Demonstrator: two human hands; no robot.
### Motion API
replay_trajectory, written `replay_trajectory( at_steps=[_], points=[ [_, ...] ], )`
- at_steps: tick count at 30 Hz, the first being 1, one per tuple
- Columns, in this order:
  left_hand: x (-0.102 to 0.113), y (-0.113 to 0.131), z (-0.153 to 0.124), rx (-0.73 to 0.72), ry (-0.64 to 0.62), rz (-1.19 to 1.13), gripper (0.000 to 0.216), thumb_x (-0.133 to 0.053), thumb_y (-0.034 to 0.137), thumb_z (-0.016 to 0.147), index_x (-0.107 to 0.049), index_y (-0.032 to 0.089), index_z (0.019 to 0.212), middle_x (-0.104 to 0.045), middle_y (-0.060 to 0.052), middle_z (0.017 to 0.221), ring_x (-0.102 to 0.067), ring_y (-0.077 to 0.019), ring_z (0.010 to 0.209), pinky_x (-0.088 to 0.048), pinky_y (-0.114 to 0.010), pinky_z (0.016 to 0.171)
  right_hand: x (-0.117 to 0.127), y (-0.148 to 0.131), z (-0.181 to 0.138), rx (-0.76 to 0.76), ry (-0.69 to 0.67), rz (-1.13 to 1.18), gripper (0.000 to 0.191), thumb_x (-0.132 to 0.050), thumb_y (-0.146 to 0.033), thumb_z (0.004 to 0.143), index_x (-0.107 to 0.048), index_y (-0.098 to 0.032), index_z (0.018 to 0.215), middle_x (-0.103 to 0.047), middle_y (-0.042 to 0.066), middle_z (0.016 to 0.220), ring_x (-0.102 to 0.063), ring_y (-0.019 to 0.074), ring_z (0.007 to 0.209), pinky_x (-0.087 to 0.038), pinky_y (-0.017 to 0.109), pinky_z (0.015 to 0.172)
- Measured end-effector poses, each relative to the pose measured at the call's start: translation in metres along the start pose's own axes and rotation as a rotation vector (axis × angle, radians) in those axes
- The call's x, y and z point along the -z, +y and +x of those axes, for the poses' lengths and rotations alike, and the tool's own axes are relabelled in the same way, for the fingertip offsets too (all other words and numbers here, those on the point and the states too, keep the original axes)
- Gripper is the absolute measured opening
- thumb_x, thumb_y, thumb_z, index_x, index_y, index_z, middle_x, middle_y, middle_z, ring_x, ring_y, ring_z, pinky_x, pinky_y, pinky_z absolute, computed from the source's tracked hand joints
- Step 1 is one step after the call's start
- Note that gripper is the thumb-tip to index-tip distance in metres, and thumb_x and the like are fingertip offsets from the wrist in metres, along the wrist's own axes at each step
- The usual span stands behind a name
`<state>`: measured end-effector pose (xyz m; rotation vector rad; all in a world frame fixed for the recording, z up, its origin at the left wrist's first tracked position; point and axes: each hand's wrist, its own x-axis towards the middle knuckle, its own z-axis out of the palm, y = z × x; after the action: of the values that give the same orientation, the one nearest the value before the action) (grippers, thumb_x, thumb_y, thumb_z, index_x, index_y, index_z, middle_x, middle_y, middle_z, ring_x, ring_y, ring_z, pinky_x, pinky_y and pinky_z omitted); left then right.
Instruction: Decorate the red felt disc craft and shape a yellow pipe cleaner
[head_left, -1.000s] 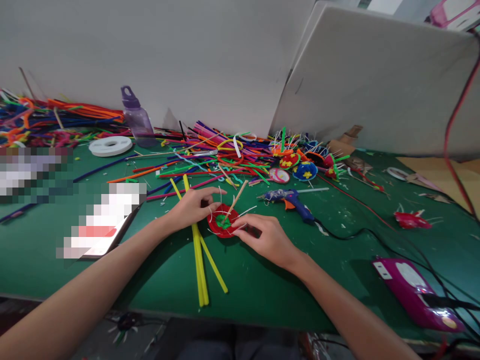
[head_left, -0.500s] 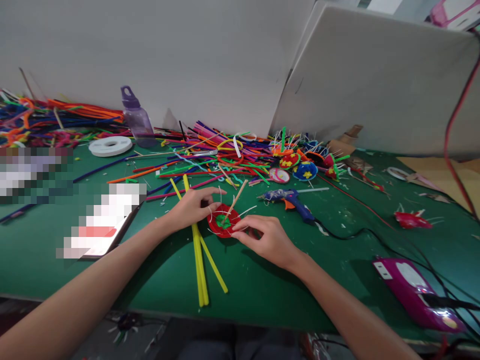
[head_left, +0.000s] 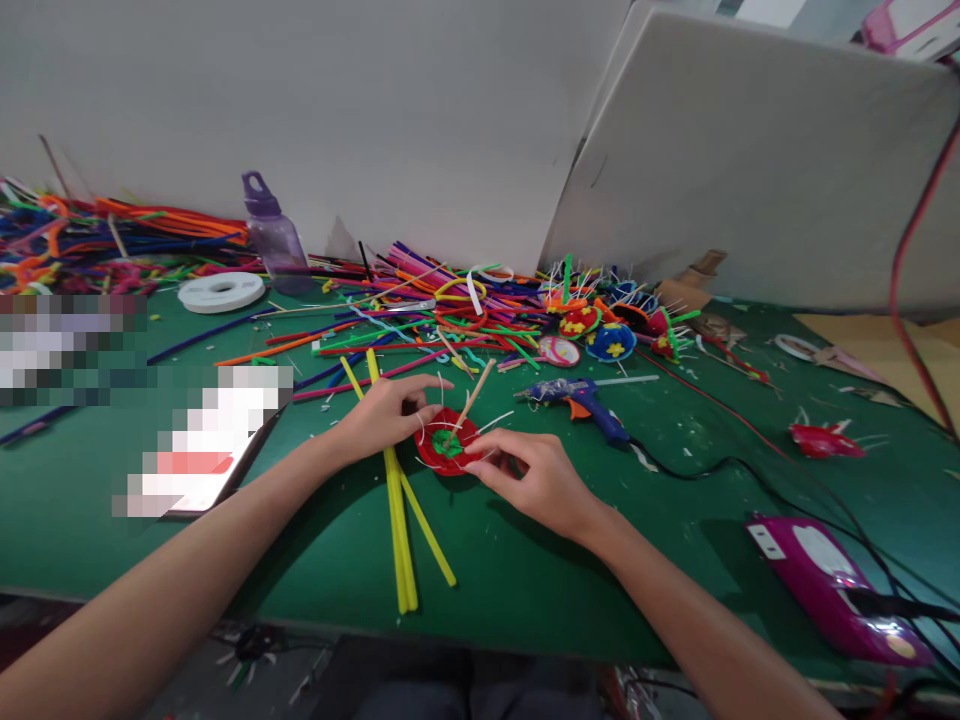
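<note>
A round red pipe-cleaner disc (head_left: 453,463) with a green centre lies between my hands. A thin wooden stick (head_left: 474,396) stands tilted up from its middle, and white strands poke out around the rim. My left hand (head_left: 386,415) grips the disc's upper left edge between thumb and fingers. At the lower right edge, my right hand (head_left: 529,475) pinches the rim; whether a white strand is also in that pinch, I cannot tell. Several yellow pipe cleaners (head_left: 400,540) run beneath my left hand. A blue glue gun (head_left: 581,397) lies right of the disc.
Loose pipe cleaners (head_left: 420,330) and finished-looking round pieces (head_left: 610,342) pile along the back. A purple bottle (head_left: 276,240), white ribbon spool (head_left: 221,292) and phone (head_left: 217,440) are at left. A magenta device (head_left: 832,590) with cables and a red piece (head_left: 825,438) are at right.
My right fingers have shifted very slightly at the disc's rim. Everything else looks the same.
</note>
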<state>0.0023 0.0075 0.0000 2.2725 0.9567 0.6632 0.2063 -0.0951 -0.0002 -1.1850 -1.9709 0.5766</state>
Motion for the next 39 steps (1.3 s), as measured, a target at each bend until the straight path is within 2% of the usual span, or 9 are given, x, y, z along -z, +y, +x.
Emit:
replay_trajectory(
  at_steps=[6,12,17,19,23,28,32,36,39],
  points=[
    [0.001,-0.001,-0.001,0.004,0.010,0.008,0.034,-0.052,0.027,0.085,-0.058,0.015,0.116,-0.046,0.008,0.052,-0.040,-0.0077,0.048,-0.032,-0.019,0.050,0.001,0.001,0.002,0.007,0.030,0.001,0.022,-0.060,-0.029,0.084,-0.062,-0.019,0.104,-0.066,-0.003,0.068,-0.049,0.0077,0.049,-0.040,0.019,0.052],
    [0.002,-0.001,-0.002,0.002,0.034,-0.027,0.032,-0.051,0.028,0.086,-0.060,0.017,0.115,-0.049,0.007,0.053,-0.041,-0.0075,0.047,-0.033,-0.019,0.049,0.003,-0.007,-0.001,0.072,0.137,-0.056,0.015,-0.058,-0.022,0.085,-0.063,-0.018,0.098,-0.063,-0.004,0.061,-0.051,0.0077,0.048,-0.041,0.019,0.051],
    [0.001,-0.006,-0.003,0.028,0.029,-0.066,0.031,-0.050,0.029,0.088,-0.060,0.018,0.115,-0.050,0.006,0.053,-0.042,-0.0073,0.046,-0.033,-0.020,0.049,0.028,-0.004,0.016,-0.094,0.299,-0.073,0.014,-0.055,-0.026,0.087,-0.066,-0.020,0.093,-0.065,-0.002,0.061,-0.056,0.0101,0.050,-0.042,0.021,0.047],
    [0.001,-0.008,-0.003,0.032,0.024,-0.068,0.031,-0.050,0.030,0.088,-0.060,0.019,0.115,-0.053,0.005,0.056,-0.043,-0.0075,0.046,-0.034,-0.020,0.049,0.043,0.004,0.042,-0.130,0.250,-0.130,0.017,-0.054,-0.029,0.087,-0.067,-0.020,0.095,-0.067,-0.001,0.065,-0.057,0.0110,0.052,-0.043,0.023,0.049],
    [0.001,-0.009,-0.004,0.010,0.038,-0.063,0.030,-0.049,0.032,0.089,-0.062,0.021,0.114,-0.059,0.002,0.064,-0.048,-0.0091,0.052,-0.037,-0.021,0.052,0.057,0.027,0.124,0.046,0.128,-0.404,0.016,-0.055,-0.027,0.086,-0.071,-0.020,0.087,-0.070,0.003,0.088,-0.063,0.0158,0.076,-0.047,0.030,0.070],
    [0.005,-0.008,-0.006,0.044,0.009,-0.072,0.031,-0.048,0.032,0.089,-0.062,0.021,0.114,-0.064,-0.001,0.073,-0.050,-0.0103,0.055,-0.038,-0.022,0.053,0.023,0.045,0.210,0.283,-0.245,-0.671,0.020,-0.053,-0.018,0.086,-0.073,-0.021,0.089,-0.067,0.007,0.095,-0.059,0.0212,0.094,-0.043,0.029,0.067],
    [0.007,-0.007,-0.007,0.064,-0.006,-0.060,0.031,-0.048,0.030,0.089,-0.061,0.022,0.116,-0.065,-0.002,0.077,-0.052,-0.0108,0.055,-0.038,-0.023,0.053,-0.006,0.051,0.231,0.342,-0.490,-0.813,0.023,-0.059,-0.009,0.078,-0.074,-0.021,0.089,-0.065,0.009,0.094,-0.057,0.0230,0.094,-0.037,0.027,0.057],
    [0.006,-0.007,-0.007,0.053,-0.012,-0.055,0.031,-0.047,0.030,0.089,-0.060,0.022,0.116,-0.064,-0.002,0.075,-0.053,-0.0108,0.056,-0.038,-0.022,0.054,-0.017,0.059,0.231,0.359,-0.493,-0.787,0.018,-0.059,-0.009,0.077,-0.073,-0.020,0.081,-0.065,0.009,0.090,-0.057,0.0227,0.092,-0.032,0.025,0.052],
    [0.005,-0.008,-0.007,0.038,-0.003,-0.058,0.030,-0.048,0.029,0.089,-0.060,0.022,0.116,-0.063,-0.001,0.073,-0.053,-0.0108,0.057,-0.038,-0.022,0.054,-0.014,0.062,0.233,0.271,-0.438,-0.674,0.016,-0.057,-0.008,0.075,-0.070,-0.016,0.072,-0.065,0.008,0.085,-0.058,0.0198,0.086,-0.036,0.025,0.058]
  ],
)
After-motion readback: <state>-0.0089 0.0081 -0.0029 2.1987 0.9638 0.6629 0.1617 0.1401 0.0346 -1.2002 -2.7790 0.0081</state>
